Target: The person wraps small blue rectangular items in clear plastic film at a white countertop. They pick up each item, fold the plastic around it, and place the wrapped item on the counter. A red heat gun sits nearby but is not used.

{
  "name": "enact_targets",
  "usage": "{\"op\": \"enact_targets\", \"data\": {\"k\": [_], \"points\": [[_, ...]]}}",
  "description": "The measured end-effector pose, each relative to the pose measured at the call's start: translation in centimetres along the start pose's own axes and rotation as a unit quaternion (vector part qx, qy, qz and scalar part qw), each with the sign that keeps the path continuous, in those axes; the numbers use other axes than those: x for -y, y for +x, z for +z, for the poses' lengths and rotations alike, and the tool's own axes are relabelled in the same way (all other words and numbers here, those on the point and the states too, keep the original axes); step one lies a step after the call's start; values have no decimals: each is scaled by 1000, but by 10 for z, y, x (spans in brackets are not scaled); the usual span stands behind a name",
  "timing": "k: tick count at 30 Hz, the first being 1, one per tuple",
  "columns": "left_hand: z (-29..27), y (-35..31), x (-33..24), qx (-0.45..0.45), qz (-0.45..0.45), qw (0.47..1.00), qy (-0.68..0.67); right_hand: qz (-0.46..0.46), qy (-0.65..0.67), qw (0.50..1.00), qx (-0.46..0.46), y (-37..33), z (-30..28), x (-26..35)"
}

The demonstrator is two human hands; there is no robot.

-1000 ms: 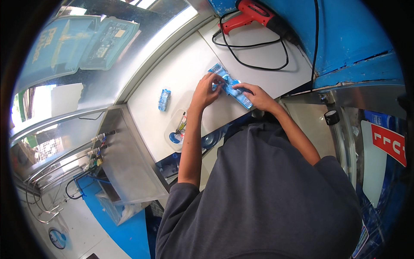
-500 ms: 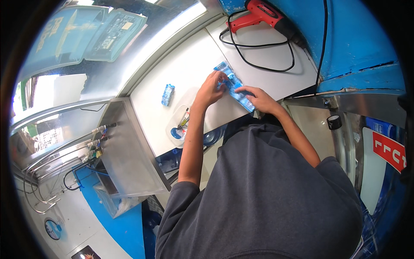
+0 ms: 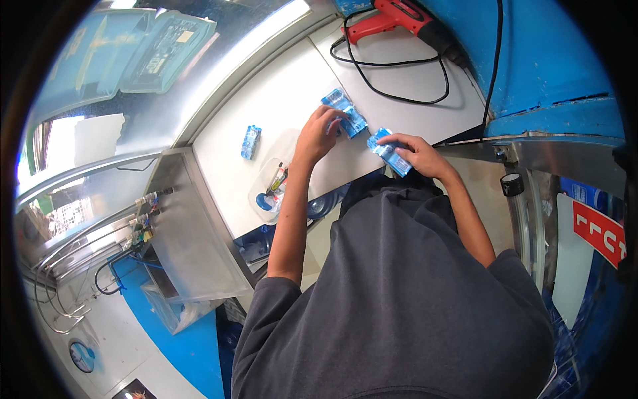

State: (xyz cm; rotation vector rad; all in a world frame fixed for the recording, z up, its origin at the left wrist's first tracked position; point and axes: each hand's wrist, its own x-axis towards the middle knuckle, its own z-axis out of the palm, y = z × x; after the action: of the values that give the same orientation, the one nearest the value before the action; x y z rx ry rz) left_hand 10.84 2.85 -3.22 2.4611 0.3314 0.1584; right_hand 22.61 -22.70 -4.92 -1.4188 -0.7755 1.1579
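Two flat pieces of shiny blue printed plastic film lie near the front edge of the white table (image 3: pixel 292 100), with a narrow gap between them. My left hand (image 3: pixel 319 134), fingers curled, grips the near edge of the left film piece (image 3: pixel 343 105). A small reddish bit shows by its fingertips, too small to name. The right film piece (image 3: pixel 387 147) is held by my right hand (image 3: pixel 419 154), with the fingers over its top and right side. A third, smaller blue film piece (image 3: pixel 250 142) lies apart to the left.
A clear plastic tray (image 3: pixel 260 205) holding a cutter and small items stands left of my left forearm. A red heat gun (image 3: pixel 412 18) with a looped black cord (image 3: pixel 399 101) lies at the far right. A metal panel (image 3: pixel 193 219) borders the table's left.
The long blue film strip under my hands is now two pieces with a gap. My right hand has shifted right with one piece; the left hand stays at the other.
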Motion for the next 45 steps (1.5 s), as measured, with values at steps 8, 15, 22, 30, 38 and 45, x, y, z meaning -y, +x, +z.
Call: {"op": "enact_targets", "data": {"k": [8, 15, 22, 30, 38, 45], "points": [[10, 5, 19, -3, 12, 995, -98, -36, 31, 999, -22, 26, 13, 5], [8, 3, 9, -36, 32, 998, -34, -55, 15, 998, -16, 50, 29, -6], [4, -2, 4, -51, 14, 999, -11, -30, 5, 999, -23, 65, 30, -15], [20, -2, 18, -70, -47, 979, -185, 17, 84, 996, 11, 73, 24, -13], [18, 2, 6, -88, -8, 994, -61, 4, -65, 996, -57, 69, 29, -1], [14, -6, -2, -145, 44, 986, 65, -29, -35, 994, -99, 68, 35, -5]]}}
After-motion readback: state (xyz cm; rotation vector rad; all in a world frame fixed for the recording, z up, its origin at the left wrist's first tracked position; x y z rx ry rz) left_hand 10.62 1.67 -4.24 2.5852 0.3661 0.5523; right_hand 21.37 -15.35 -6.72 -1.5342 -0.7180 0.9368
